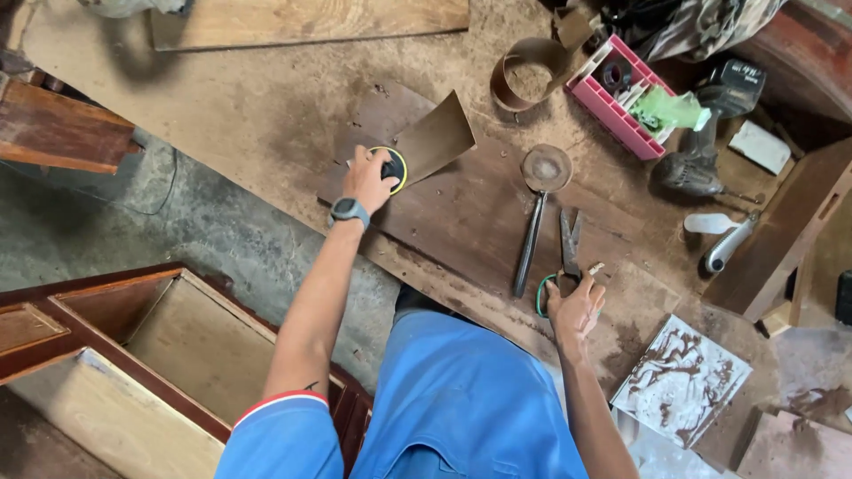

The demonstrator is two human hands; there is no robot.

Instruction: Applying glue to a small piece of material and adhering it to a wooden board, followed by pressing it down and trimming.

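My left hand [368,180], with a watch on its wrist, rests on a round black disc with a yellow rim [394,168]. The disc lies on a brown sheet of sandpaper [435,140] whose right corner curls up off the dark wooden board [470,213]. My right hand [575,304] grips the green handles of a pair of scissors [568,248]; the blades point away from me and lie on the board. Between my hands lies a long-handled tool with a round dusty head [543,177].
A curled sandpaper strip [524,66] and a pink tray of small items [617,98] sit at the back. A power drill [701,160] and a white-handled tool [726,241] lie right. A stained tile [682,381] is near my right arm. A wooden frame [133,355] stands left.
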